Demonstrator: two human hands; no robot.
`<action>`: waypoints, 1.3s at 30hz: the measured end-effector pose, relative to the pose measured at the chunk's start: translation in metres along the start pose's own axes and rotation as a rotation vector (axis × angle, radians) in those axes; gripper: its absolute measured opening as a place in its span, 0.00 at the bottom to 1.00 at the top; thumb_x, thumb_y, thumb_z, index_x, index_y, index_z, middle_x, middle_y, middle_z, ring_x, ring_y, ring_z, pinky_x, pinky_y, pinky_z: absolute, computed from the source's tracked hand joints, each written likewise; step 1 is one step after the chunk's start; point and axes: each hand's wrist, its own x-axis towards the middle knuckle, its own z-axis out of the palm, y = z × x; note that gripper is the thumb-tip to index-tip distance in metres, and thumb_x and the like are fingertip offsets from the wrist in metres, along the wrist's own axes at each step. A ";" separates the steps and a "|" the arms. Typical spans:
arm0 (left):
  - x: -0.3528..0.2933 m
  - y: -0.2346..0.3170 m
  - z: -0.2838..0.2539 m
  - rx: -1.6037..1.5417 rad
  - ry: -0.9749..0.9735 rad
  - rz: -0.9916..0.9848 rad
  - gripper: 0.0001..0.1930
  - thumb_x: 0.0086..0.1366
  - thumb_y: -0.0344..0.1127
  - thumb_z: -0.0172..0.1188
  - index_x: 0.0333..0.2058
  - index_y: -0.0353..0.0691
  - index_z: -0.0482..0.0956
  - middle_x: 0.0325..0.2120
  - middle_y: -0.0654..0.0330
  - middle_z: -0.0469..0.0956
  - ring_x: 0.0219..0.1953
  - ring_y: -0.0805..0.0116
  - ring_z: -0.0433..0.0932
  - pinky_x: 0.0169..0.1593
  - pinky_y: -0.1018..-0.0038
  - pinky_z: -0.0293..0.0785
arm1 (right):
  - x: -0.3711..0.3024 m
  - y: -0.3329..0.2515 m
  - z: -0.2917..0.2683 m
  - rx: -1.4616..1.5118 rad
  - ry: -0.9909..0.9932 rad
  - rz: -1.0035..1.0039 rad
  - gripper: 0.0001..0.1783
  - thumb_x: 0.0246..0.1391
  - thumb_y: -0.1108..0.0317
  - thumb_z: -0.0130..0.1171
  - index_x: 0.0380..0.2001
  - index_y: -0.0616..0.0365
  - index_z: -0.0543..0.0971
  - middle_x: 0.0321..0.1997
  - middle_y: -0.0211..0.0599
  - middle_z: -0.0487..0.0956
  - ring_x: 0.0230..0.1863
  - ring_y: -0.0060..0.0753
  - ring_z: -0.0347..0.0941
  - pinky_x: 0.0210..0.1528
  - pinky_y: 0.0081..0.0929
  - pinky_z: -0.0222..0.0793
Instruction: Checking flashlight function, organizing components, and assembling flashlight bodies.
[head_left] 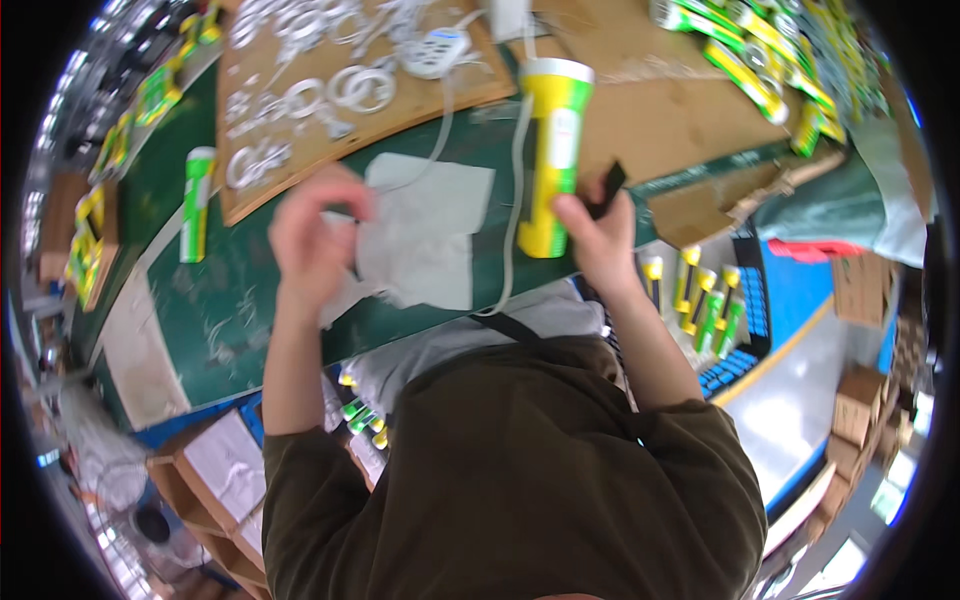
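My right hand (603, 232) grips a yellow and green flashlight (556, 150) at its lower right side, the thumb pressed on the body. The flashlight stands upright in view, its white-rimmed end at the top. A flat black piece (608, 190) sticks out by the fingers of this hand; whether it belongs to the flashlight I cannot tell. Smeared by motion, my left hand (312, 240) hovers with curled fingers at the left edge of some white sheets (425, 240). Those sheets lie crumpled on the green tabletop (240, 320).
Another flashlight (197, 205) lies on the left. A wood-edged board (385, 130) carries white cable coils and a white power strip (437, 53). A white cord (516, 200) crosses the table. More flashlights fill a blue crate (752, 290) and cardboard (660, 120) at right.
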 end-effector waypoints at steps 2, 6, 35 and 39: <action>0.028 0.060 0.027 -0.069 -0.416 0.208 0.08 0.55 0.31 0.59 0.36 0.40 0.80 0.28 0.61 0.76 0.28 0.62 0.74 0.33 0.70 0.68 | 0.000 0.008 -0.004 -0.129 0.039 -0.089 0.21 0.50 0.73 0.66 0.29 0.53 0.60 0.30 0.24 0.65 0.31 0.14 0.60 0.35 0.16 0.60; 0.021 0.115 0.117 -0.968 -0.453 0.249 0.13 0.70 0.40 0.45 0.43 0.48 0.79 0.29 0.63 0.72 0.28 0.65 0.68 0.34 0.70 0.64 | 0.002 0.010 0.002 -0.019 0.009 -0.078 0.21 0.51 0.74 0.65 0.30 0.53 0.59 0.34 0.31 0.69 0.34 0.18 0.64 0.39 0.19 0.64; 0.022 0.157 0.161 -1.419 -0.524 0.285 0.11 0.47 0.33 0.51 0.32 0.39 0.74 0.26 0.63 0.68 0.33 0.62 0.67 0.38 0.69 0.63 | 0.004 0.004 0.003 -0.022 -0.057 -0.027 0.21 0.53 0.72 0.64 0.28 0.55 0.58 0.36 0.40 0.74 0.36 0.19 0.70 0.40 0.18 0.68; 0.025 0.154 0.159 -1.442 -0.533 0.291 0.11 0.47 0.33 0.51 0.31 0.39 0.74 0.26 0.62 0.68 0.34 0.61 0.67 0.38 0.69 0.63 | 0.006 0.006 -0.001 -0.031 -0.050 -0.048 0.21 0.53 0.71 0.64 0.28 0.56 0.58 0.37 0.40 0.74 0.36 0.19 0.70 0.40 0.18 0.69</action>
